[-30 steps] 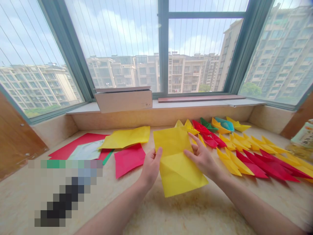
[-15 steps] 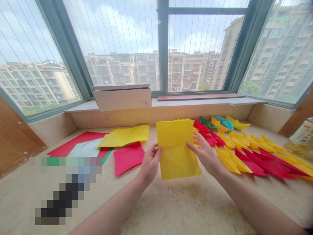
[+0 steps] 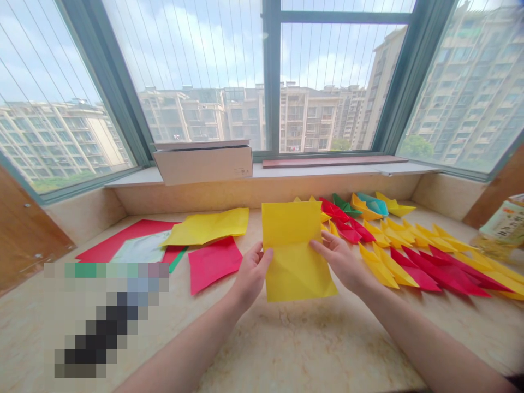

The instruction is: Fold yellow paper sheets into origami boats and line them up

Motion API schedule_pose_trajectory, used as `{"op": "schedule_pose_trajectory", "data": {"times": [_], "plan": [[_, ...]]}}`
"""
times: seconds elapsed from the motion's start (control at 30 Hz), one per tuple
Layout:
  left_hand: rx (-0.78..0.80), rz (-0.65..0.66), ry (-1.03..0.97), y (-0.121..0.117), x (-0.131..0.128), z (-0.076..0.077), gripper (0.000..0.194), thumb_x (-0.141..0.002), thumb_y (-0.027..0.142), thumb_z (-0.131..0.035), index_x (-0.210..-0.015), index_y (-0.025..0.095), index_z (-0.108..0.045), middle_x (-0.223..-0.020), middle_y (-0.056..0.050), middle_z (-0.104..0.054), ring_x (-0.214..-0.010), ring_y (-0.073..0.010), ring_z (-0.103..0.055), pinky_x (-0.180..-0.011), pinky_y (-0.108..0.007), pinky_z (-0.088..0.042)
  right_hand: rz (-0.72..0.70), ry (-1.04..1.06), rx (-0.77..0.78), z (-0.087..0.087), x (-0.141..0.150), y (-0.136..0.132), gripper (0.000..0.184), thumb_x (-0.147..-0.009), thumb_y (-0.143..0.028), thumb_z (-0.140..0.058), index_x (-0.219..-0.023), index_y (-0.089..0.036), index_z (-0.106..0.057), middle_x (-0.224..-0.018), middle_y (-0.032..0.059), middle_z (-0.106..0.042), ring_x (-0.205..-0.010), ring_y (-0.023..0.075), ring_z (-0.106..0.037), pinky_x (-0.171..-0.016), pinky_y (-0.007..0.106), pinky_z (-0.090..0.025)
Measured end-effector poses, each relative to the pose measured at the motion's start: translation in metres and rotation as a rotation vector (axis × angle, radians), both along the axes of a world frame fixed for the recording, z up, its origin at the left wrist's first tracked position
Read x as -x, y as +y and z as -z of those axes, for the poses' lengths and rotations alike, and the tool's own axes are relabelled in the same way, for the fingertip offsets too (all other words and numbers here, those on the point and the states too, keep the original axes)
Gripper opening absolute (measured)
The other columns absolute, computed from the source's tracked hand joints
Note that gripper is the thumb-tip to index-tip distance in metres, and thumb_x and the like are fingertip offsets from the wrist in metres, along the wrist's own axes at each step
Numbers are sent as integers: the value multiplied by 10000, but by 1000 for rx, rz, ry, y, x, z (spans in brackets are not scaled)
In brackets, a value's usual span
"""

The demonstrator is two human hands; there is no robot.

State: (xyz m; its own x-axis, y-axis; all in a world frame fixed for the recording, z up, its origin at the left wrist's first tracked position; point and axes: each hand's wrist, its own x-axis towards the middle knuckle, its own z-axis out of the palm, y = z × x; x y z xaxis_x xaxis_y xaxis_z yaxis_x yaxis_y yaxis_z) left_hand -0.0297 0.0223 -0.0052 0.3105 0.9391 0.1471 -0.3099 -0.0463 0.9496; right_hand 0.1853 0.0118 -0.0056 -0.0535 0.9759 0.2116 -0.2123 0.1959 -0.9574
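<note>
A sheet of yellow paper, with a crease across its middle, is held up above the counter between both hands. My left hand pinches its left edge, thumb in front and fingers behind. At the right edge my right hand grips it the same way, near the crease. Just left of my left hand lies a piece of red paper. To the right of my right hand are folded yellow paper boats and red paper boats.
More yellow paper, a large red sheet and a clear plastic packet lie at left. A white box stands on the sill. At far right is a labelled container. A pixelated patch hides the lower left.
Both hands keep hold of the yellow paper, which has barely shifted. Its upper part looks tilted slightly differently, and the view has moved a little.
</note>
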Motion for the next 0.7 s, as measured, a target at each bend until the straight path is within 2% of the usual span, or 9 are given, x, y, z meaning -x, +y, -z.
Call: {"op": "schedule_pose_trajectory", "data": {"times": [0.17,0.33,0.43,0.57,0.7], "plan": [[-6,-33,-37,5,0,5,458,-797,439,-730,-1162,172,-658,-1036,-100,-760,-989,-291,-708,-858,-391,-563,-22,-43,-4,-1,-1,-2,468,-793,-533,-720,-1173,-261,-708,-1068,77,-756,-1003,330,-706,-853,469,-579],[52,-20,-44,4,-1,3,510,-782,446,-738,-1210,189,-638,-1019,-96,-764,-955,-288,-719,-836,-395,-570,-24,-45,13,1,-1,-1,445,-810,-536,-702,-1156,-255,-715,-1061,70,-760,-995,331,-708,-842,461,-579],[77,-29,-76,3,-1,3,555,-800,447,-709,-1289,218,-578,-1026,-85,-762,-949,-269,-722,-837,-376,-567,-4,-2,39,5,-2,1,442,-865,-588,-605,-1136,-256,-715,-1039,65,-767,-1002,324,-709,-790,433,-592],[71,-111,-91,7,0,5,542,-824,442,-675,-1300,218,-545,-1066,-81,-752,-972,-246,-716,-866,-353,-548,-25,18,74,7,-3,2,530,-906,-666,-460,-1158,-262,-691,-1010,66,-772,-969,307,-724,-712,404,-600],[46,-153,-88,8,-1,5,475,-835,446,-661,-1238,203,-596,-1162,-84,-723,-1047,-250,-687,-916,-355,-524,-9,-60,51,5,-2,0,476,-878,-641,-542,-1158,-280,-675,-1062,45,-760,-980,287,-719,-664,350,-593]]}}
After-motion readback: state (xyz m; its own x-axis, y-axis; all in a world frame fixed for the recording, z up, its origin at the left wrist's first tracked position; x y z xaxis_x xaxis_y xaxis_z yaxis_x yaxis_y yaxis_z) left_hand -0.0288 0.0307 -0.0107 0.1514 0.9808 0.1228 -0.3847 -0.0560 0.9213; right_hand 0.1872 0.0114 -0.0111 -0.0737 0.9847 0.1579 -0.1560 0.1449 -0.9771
